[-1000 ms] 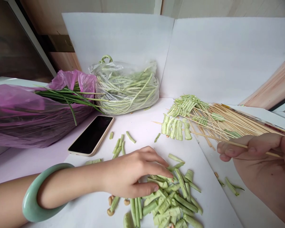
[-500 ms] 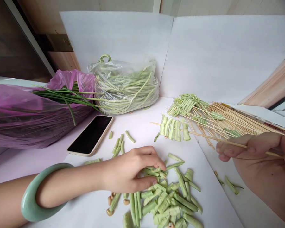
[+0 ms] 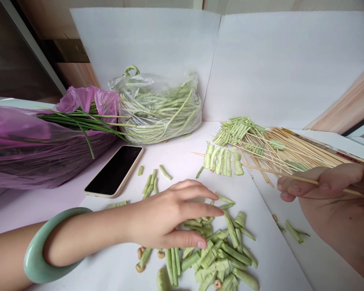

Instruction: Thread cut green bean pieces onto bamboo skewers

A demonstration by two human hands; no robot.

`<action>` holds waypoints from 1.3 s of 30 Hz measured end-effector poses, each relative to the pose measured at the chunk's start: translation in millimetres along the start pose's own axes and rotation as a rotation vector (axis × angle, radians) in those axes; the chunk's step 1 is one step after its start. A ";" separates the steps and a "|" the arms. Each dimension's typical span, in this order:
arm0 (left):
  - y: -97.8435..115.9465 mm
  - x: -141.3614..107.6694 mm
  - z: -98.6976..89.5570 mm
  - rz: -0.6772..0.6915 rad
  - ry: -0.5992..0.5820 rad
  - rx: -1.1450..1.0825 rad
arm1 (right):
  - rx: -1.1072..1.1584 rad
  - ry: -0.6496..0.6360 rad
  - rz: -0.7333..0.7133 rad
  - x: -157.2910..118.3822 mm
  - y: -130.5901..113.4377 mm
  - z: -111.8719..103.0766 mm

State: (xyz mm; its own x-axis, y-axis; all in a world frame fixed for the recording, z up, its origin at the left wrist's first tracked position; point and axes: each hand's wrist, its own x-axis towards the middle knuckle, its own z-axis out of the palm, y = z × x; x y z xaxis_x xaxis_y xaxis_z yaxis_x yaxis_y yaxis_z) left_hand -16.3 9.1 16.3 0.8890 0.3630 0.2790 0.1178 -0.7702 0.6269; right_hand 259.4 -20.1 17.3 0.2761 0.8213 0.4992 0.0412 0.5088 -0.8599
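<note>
My left hand (image 3: 182, 214), with a green bangle (image 3: 38, 250) on its wrist, hovers over a loose pile of cut green bean pieces (image 3: 218, 262). Its fingers are spread with nothing between them. At the right, my right hand (image 3: 330, 194) pinches a wooden skewer (image 3: 279, 173) between thumb and fingers. The skewer points left, and several bean pieces (image 3: 220, 161) are threaded side by side near its tip.
Behind are filled skewers (image 3: 236, 131) and bare sticks (image 3: 303, 147). A clear bag of long beans (image 3: 164, 109), a purple bag (image 3: 24, 149) with green stalks and a phone (image 3: 113, 171) stand or lie at the left. White boards (image 3: 285, 68) rise at the back.
My left hand's fingers have opened and stretched out to the right over the pile. My right hand still grips the skewer, almost unmoved. The view has shifted slightly.
</note>
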 end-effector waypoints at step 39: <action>-2.3 1.4 20.4 -0.438 0.677 -0.787 | 0.039 -0.075 -0.057 1.4 -9.0 -8.5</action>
State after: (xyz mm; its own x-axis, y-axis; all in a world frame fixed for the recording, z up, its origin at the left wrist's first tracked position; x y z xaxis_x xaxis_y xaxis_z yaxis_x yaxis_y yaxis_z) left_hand -6.4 0.6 0.4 0.3885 0.9149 0.1096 -0.1640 -0.0484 0.9853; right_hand 267.6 -25.7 24.9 0.2017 0.8069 0.5551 0.0174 0.5637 -0.8258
